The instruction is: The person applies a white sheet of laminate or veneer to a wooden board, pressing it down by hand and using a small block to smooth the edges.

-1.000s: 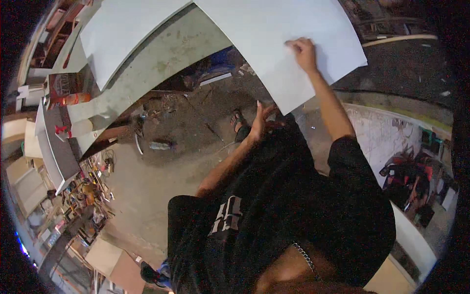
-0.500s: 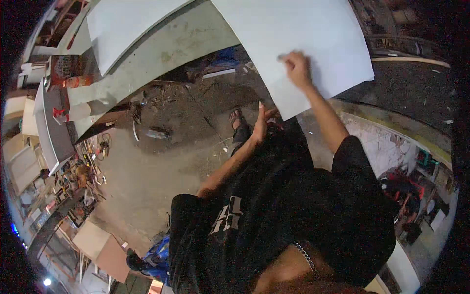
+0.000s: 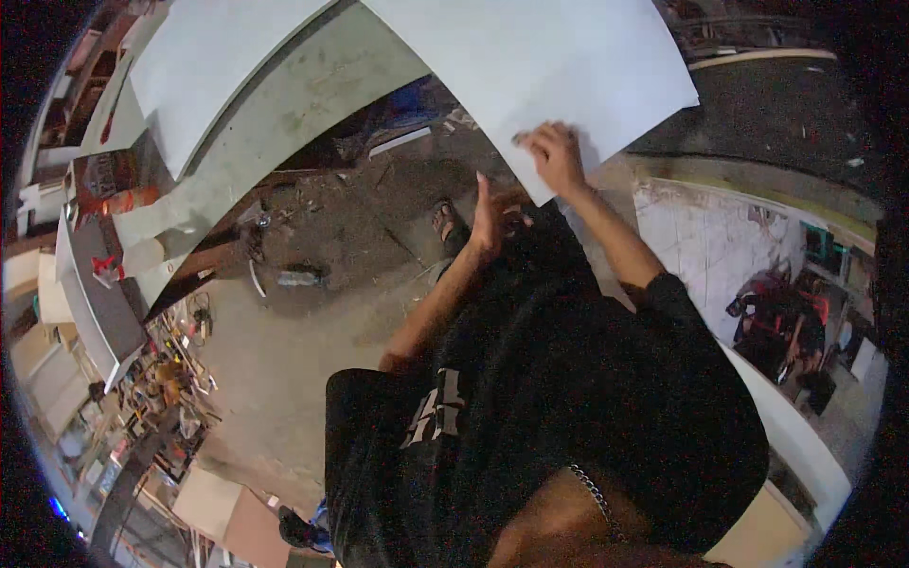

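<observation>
White board (image 3: pixel 559 66), large, flat and plain, stands before the person; right hand (image 3: pixel 554 156) presses curled fingers on its lower edge, left hand (image 3: pixel 492 218) open, seemingly steadying the corner. Dusty concrete floor (image 3: pixel 284 350), cluttered workshop.

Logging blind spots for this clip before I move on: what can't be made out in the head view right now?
- White panel: its far end is cut off by the top edge of the head view.
- Left hand: whether it touches the panel's lower edge; the fingers are too small to tell.
- Right hand: fingertips pressed on the panel, but any grip behind it is hidden.
- Clutter on the floor at left: too small and warped.
</observation>
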A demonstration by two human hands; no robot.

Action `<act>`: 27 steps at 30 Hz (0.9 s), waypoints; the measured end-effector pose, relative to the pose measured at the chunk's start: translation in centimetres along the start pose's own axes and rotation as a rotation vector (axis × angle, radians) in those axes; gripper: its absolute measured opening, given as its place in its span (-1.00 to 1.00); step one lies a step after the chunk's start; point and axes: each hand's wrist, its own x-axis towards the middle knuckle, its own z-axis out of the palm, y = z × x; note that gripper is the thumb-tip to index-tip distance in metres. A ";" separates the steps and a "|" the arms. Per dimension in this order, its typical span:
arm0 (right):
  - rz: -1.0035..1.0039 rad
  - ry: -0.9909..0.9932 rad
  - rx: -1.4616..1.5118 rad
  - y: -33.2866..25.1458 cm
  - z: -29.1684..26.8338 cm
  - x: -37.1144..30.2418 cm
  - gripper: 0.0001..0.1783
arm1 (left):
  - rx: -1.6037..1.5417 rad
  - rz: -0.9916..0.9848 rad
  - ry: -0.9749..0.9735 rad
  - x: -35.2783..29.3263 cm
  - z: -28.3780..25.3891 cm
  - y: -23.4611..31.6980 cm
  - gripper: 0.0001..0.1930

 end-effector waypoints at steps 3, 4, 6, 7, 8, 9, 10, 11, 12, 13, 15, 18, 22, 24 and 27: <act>-0.025 -0.016 0.034 -1.8 -1.7 -5.9 -0.83 | 0.053 0.037 0.034 -0.3 1.1 0.3 0.18; -0.036 -0.047 0.059 -1.3 -2.2 -7.5 -0.84 | 0.042 0.020 0.068 -0.5 1.7 0.6 0.16; -0.035 -0.013 0.013 1.2 -3.3 -10.4 -0.84 | 0.024 -0.022 0.122 -0.9 2.8 0.8 0.14; -0.026 0.048 -0.059 2.8 -4.1 -11.7 -0.84 | 0.041 -0.012 0.081 -1.0 3.4 0.9 0.13; -0.028 0.102 -0.111 3.5 -4.8 -12.0 -0.84 | 0.053 0.004 0.062 -1.4 3.1 0.9 0.12; 0.122 0.178 -0.027 4.5 -5.8 -12.0 -0.84 | 0.063 0.022 0.044 -1.5 2.9 1.1 0.11; 0.264 0.253 0.068 5.0 -7.3 -11.4 -0.84 | 0.065 0.044 0.028 -1.5 2.0 1.2 0.10; 0.406 0.324 0.167 5.5 -8.4 -11.0 -0.83 | 0.066 0.064 0.017 -1.3 0.8 1.0 0.09; 0.385 0.411 0.019 8.8 -9.5 -11.8 -0.83 | 0.060 0.069 -0.016 -0.8 0.8 0.7 0.09; 0.362 0.490 -0.123 13.4 -10.5 -12.6 -0.83 | 0.080 0.073 -0.018 -0.4 1.1 0.6 0.09; 0.391 0.594 0.020 19.4 -12.7 -11.5 -0.84 | 0.115 0.100 0.016 -0.2 1.2 0.7 0.10; 0.401 0.656 0.082 25.5 -16.7 -6.4 -0.86 | 0.155 0.138 0.263 0.6 1.4 0.3 0.10; 0.258 0.521 -0.165 34.1 -20.8 0.0 -0.89 | 0.077 0.246 0.387 1.8 5.0 -0.8 0.11; 0.242 0.448 -0.174 35.6 -20.4 1.8 -0.91 | -0.057 0.262 0.476 1.8 6.5 -2.1 0.12; 0.297 0.360 -0.093 34.8 -19.4 0.1 -0.93 | -0.213 0.313 0.684 1.4 10.6 -3.3 0.10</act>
